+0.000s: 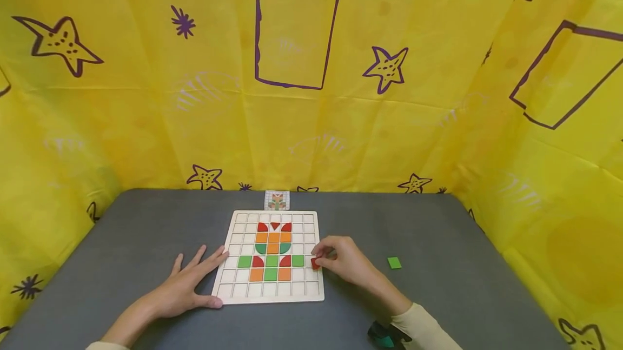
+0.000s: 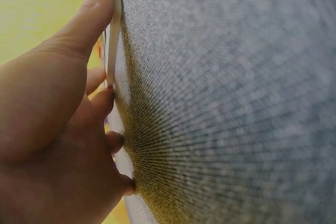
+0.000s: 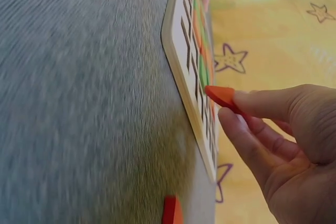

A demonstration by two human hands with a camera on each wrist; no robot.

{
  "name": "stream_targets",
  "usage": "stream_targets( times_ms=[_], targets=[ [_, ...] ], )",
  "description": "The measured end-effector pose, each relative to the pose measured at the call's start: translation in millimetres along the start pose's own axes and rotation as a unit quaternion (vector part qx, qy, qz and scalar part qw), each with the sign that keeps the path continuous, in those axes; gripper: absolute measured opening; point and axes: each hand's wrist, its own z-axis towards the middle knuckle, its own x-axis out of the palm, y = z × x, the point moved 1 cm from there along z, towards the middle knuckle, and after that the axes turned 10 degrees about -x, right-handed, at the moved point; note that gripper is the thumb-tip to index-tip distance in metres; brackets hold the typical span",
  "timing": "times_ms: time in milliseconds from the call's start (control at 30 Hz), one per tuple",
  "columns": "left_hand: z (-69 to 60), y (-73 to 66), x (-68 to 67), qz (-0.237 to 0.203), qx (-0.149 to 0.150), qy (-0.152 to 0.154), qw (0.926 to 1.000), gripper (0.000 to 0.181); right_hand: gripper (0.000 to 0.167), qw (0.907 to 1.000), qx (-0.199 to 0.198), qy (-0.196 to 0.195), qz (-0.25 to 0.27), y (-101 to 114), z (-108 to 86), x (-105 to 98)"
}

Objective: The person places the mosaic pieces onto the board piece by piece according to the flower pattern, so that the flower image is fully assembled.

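Note:
A pale gridded board [image 1: 233, 289] lies on the table with red, orange and green tiles set in its cells. My left hand [image 1: 182, 288] rests at the board's left side, fingers spread, fingertips touching its edge and thumb at the near left corner. Over the board's right edge, my right hand [image 1: 348, 261] pinches a small red tile [image 1: 315, 264] between thumb and fingers. In the right wrist view this red tile [image 3: 220, 96] has a pointed end and is held just above the grid, beside a green tile.
A small pattern card [image 1: 277, 200] stands behind the board. One green tile [image 1: 394, 263] lies on the grey table [image 1: 438, 231] to the right. Another red tile [image 3: 172, 211] lies near the right hand. Yellow patterned cloth [image 1: 302, 139] surrounds the table.

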Motion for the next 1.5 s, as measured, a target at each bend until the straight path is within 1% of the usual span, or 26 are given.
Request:
stream_targets(
  times_ms=[133,267,433,633,800,1167,1500],
  targets=[
    [-2.5,0.6,-0.5,-0.004,0.005,-0.002,1.0000,0.101,0.009,1.0000,-0.003,0.005,0.007,3.1,6.7,12.5],
    [-2.8,0.5,-0.2,-0.006,0.006,0.001,1.0000,0.100,0.009,0.9995,-0.002,0.019,0.024,6.4,11.3,25.3],
    [-1.5,-1.2,0.5,-0.003,0.007,-0.001,1.0000,0.100,0.008,0.9993,-0.011,0.020,0.029,9.7,13.4,33.4],
    [0.6,-3.3,0.7,0.004,-0.006,0.003,1.0000,0.100,0.009,0.9997,0.005,0.016,0.019,8.5,12.3,34.6],
    [1.3,-2.9,-0.2,0.002,-0.021,0.010,0.9997,0.101,0.008,0.9998,0.006,0.017,0.007,9.5,13.1,34.9],
    [1.3,-1.8,0.1,0.004,-0.015,0.006,0.9999,0.101,0.010,0.9998,0.017,0.004,0.001,11.3,12.9,38.0],
    [1.6,-1.6,0.4,0.003,-0.020,0.010,0.9998,0.100,0.011,0.9999,0.016,0.001,-0.003,9.3,12.8,39.6]
  ],
)
